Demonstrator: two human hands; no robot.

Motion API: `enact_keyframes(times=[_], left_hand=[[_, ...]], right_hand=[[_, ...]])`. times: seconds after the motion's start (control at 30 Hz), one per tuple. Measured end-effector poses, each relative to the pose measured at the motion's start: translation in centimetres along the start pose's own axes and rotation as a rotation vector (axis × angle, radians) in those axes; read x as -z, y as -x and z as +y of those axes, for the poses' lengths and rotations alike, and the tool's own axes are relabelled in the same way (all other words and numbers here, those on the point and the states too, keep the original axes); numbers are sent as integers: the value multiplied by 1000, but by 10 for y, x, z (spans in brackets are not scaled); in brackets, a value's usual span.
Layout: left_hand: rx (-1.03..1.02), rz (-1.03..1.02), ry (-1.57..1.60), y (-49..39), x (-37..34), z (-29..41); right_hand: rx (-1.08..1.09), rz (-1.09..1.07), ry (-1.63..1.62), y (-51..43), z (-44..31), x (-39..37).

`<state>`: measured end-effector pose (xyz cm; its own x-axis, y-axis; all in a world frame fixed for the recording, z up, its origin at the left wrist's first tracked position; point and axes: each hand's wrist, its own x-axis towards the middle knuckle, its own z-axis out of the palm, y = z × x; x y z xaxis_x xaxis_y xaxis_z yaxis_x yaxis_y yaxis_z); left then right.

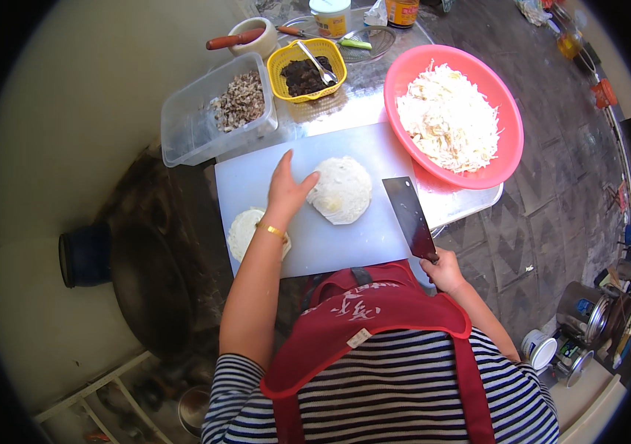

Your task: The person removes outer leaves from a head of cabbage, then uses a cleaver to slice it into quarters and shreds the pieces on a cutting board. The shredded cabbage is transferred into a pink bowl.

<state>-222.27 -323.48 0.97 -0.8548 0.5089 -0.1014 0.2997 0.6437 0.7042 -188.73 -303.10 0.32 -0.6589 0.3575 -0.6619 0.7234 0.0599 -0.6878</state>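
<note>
Two round, flat, pale pieces of food lie on a white cutting board (315, 250); whether they are cut cabbage or dough I cannot tell. My left hand (288, 188) is over the board, fingers and thumb spread. Its thumb tip meets the left edge of the larger round piece (343, 191), though contact is unclear. Under my left forearm, the second round piece (246, 230) is partly hidden. My right hand (444, 271) grips the handle of a cleaver (411, 216), whose wide blade points away from me over the board's right edge.
A pink basin (509, 139) of shredded pale vegetable stands at the right. Behind the board are a clear plastic box (185, 130) of chopped food, a yellow basket (278, 72) with dark food and a spoon, a mortar (263, 41) with pestle, and a wire strainer (382, 41).
</note>
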Motion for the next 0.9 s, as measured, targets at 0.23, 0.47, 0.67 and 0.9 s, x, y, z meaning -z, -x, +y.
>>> enact_keyframes(times=[0.23, 0.47, 0.67, 0.9], left_hand=[[-104, -420, -135, -44, -43, 32], [-267, -384, 42, 11, -12, 18], [-255, -198, 71, 74, 8, 7], [-388, -96, 21, 136, -4, 20]], right_hand=[[185, 81, -3, -13, 15, 2], [241, 133, 94, -23, 20, 3], [383, 256, 333, -40, -8, -8], [517, 309, 546, -95, -42, -24]])
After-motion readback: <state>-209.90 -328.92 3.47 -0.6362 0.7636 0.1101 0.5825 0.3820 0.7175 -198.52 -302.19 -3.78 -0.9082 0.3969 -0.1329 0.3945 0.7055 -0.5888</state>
